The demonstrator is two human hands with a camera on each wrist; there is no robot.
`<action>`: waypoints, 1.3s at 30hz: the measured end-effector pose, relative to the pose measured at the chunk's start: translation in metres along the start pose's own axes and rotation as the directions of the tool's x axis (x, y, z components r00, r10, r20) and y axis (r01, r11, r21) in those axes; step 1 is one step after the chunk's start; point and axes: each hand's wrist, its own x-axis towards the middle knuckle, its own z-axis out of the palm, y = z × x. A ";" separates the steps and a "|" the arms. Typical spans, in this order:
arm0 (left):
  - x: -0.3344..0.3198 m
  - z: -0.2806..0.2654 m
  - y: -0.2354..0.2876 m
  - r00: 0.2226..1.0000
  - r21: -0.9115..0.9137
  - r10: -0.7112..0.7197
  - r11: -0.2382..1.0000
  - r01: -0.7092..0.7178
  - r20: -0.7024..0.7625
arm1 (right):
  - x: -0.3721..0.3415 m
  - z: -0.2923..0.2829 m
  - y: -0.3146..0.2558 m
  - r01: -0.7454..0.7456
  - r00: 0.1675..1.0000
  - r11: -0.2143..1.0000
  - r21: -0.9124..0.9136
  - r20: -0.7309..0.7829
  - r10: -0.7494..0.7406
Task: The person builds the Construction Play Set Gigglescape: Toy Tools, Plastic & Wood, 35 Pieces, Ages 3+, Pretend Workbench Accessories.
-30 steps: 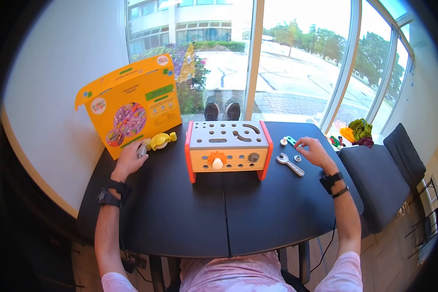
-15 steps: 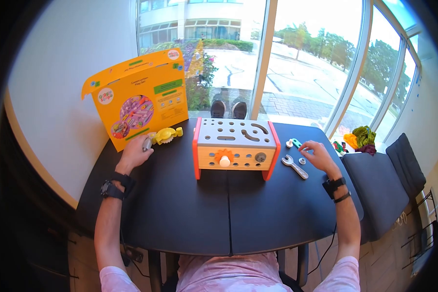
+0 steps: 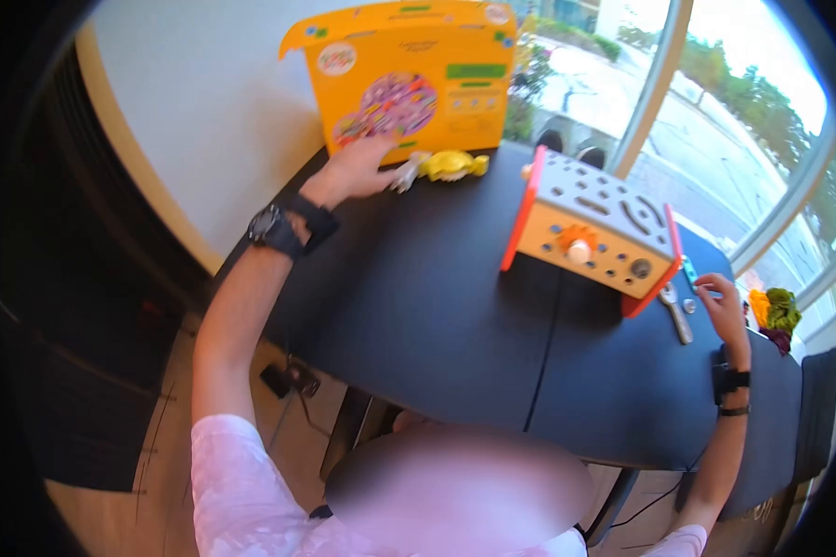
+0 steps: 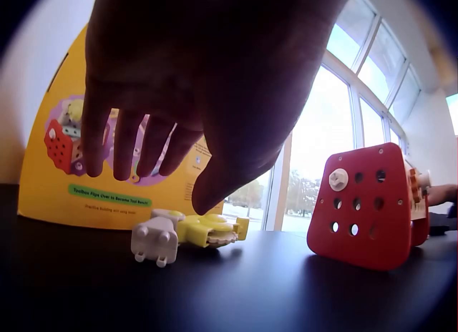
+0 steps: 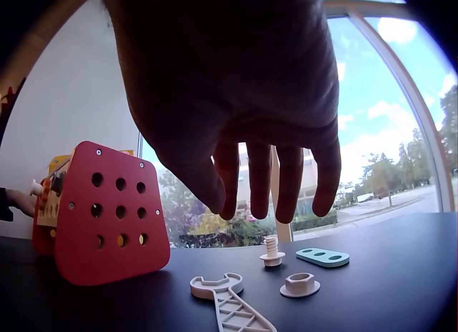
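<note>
My left hand (image 3: 358, 169) hovers, fingers spread and hanging, over a grey toy piece (image 4: 155, 237) that lies beside a yellow toy piece (image 3: 452, 166); nothing is in its grasp. My right hand (image 3: 726, 311) hangs with loose fingers above the right side of the table. Below it in the right wrist view lie a grey wrench (image 5: 232, 303), a nut (image 5: 300, 285), an upright screw (image 5: 272, 252) and a green strip with holes (image 5: 323, 257). Between the hands stands the wooden toolbox (image 3: 594, 227) with red ends, an orange gear (image 3: 577, 238) on its front.
A yellow cardboard box (image 3: 478, 93) stands at the back left of the black table (image 3: 418, 306), near the window. Beyond the table's right end are a dark cushioned seat (image 3: 771, 408) and a bundle of coloured items (image 3: 782, 311).
The head view has swung left and tilted. My left hand has let go of the grey piece, which now lies on the table; my right hand still hangs over the small parts.
</note>
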 end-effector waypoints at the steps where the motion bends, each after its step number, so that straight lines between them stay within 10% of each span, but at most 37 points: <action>1: -0.003 -0.010 0.005 1.000 -0.010 -0.011 1.000 0.011 0.014 | 0.001 0.001 0.005 0.004 1.000 1.000 0.015 0.008 -0.004; 8: -0.008 -0.040 0.023 0.959 0.107 -0.178 0.982 0.157 0.223 | 0.001 0.002 0.011 -0.014 0.999 1.000 -0.006 0.048 0.014; 27: 0.004 0.003 0.017 0.991 0.058 -0.093 0.994 0.088 0.099 | 0.001 0.000 0.010 -0.004 0.998 0.999 -0.032 0.066 0.006; 39: 0.013 0.015 0.025 0.930 0.082 -0.221 0.975 0.206 0.293 | -0.004 0.001 -0.004 -0.053 0.998 0.999 -0.008 0.033 0.053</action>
